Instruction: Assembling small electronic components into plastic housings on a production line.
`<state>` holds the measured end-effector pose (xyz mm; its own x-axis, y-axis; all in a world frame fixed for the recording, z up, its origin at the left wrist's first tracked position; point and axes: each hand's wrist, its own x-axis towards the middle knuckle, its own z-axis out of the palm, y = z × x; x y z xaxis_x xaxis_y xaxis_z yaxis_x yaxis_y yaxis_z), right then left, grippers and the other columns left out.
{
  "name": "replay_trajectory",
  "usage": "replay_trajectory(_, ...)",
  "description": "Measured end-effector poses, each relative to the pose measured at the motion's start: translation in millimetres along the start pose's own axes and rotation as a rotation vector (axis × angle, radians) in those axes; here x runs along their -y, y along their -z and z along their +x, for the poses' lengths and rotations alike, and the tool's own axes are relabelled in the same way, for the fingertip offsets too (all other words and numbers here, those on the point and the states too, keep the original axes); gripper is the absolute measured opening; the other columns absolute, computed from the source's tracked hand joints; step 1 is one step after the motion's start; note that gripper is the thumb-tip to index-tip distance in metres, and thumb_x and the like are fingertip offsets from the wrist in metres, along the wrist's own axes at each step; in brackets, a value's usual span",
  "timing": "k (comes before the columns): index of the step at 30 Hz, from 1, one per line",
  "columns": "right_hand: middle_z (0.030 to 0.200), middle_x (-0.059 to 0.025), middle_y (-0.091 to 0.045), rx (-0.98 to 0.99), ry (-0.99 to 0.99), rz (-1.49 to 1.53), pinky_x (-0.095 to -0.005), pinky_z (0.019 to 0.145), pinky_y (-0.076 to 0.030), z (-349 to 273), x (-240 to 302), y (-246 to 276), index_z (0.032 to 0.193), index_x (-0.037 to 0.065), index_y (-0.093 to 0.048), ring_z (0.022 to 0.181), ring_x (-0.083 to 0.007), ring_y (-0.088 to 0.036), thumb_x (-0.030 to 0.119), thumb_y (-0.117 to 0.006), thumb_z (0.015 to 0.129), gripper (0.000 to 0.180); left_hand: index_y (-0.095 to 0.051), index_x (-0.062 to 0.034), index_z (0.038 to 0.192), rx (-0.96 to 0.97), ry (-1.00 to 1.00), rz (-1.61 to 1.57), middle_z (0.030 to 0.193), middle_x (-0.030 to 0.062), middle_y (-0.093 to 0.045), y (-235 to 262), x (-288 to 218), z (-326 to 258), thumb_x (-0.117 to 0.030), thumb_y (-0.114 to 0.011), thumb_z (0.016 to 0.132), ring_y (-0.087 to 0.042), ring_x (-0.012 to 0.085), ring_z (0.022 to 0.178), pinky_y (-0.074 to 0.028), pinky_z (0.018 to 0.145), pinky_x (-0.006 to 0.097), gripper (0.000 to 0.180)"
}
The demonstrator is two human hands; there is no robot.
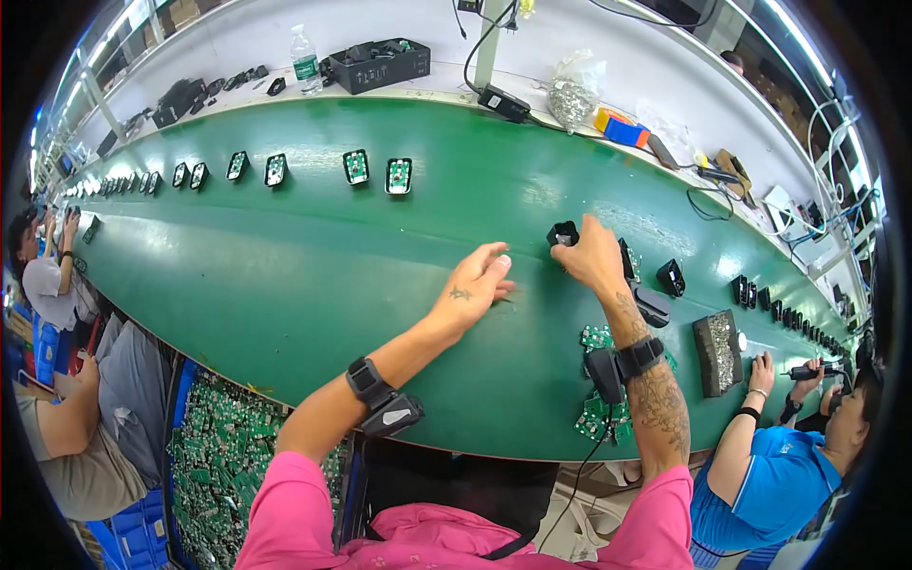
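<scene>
My right hand (596, 255) grips a small black plastic housing (562, 231) by its edge, thumb and fingers closed on it just above the green work surface. A whitish part shows inside its opening; I cannot make out what it is. To its left, my left hand (472, 288) hovers over the surface with its fingers apart and nothing in them. Beside my right wrist stand another black housing (672, 277) and a dark rounded cover (653, 306). Green circuit boards (597, 337) lie partly hidden under my right forearm.
A row of black housings with green boards (399, 176) runs along the far left. More housings (750, 294) line the right. A tray of small metal parts (717, 353) sits near a co-worker in blue (779, 484). A bin of circuit boards (228, 446) stands below the left edge.
</scene>
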<state>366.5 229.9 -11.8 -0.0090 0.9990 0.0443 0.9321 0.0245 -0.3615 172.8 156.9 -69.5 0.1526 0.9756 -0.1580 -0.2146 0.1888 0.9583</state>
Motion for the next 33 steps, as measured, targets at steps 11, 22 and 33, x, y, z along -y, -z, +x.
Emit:
replay_trajectory(11, 0.122, -0.0245, -0.061, 0.158, 0.581, 0.248, -0.0444, 0.098, -0.045, -143, 46, 52, 0.134, -0.004, -0.050, 0.116, -0.0387, -0.057, 0.023, -0.079, 0.073, 0.073, -0.033, -0.0142, 0.143, 0.099, 0.087, -0.741, 0.127, 0.0141, -0.053, -29, -13, -100, -0.019, -0.044, 0.105, -0.064, 0.0333, 0.109, -0.057, 0.090, 0.045, 0.040)
replay_trajectory(22, 0.120, -0.0099, -0.064, 0.016, 0.646, 0.505, -0.0421, 0.095, -0.044, -217, 42, 29, 0.099, 0.008, -0.074, 0.114, -0.0308, -0.055, 0.004, -0.077, 0.071, 0.028, -0.024, -0.0139, 0.148, 0.176, 0.187, -0.799, 0.126, 0.0097, -0.048, -31, -5, -179, 0.001, -0.040, 0.088, -0.059, 0.0237, 0.108, -0.052, 0.095, 0.046, 0.064)
replay_trajectory(33, 0.098, -0.0103, -0.061, -0.141, 0.605, 0.504, -0.0377, 0.084, -0.044, -237, 38, 19, 0.092, 0.003, -0.062, 0.098, -0.0283, -0.055, 0.006, -0.068, 0.085, 0.009, -0.018, -0.0123, 0.150, 0.102, 0.084, -0.261, 0.118, 0.0109, -0.051, -47, -12, -201, 0.004, -0.045, 0.094, -0.066, 0.0165, 0.076, -0.059, 0.063, 0.029, 0.065)
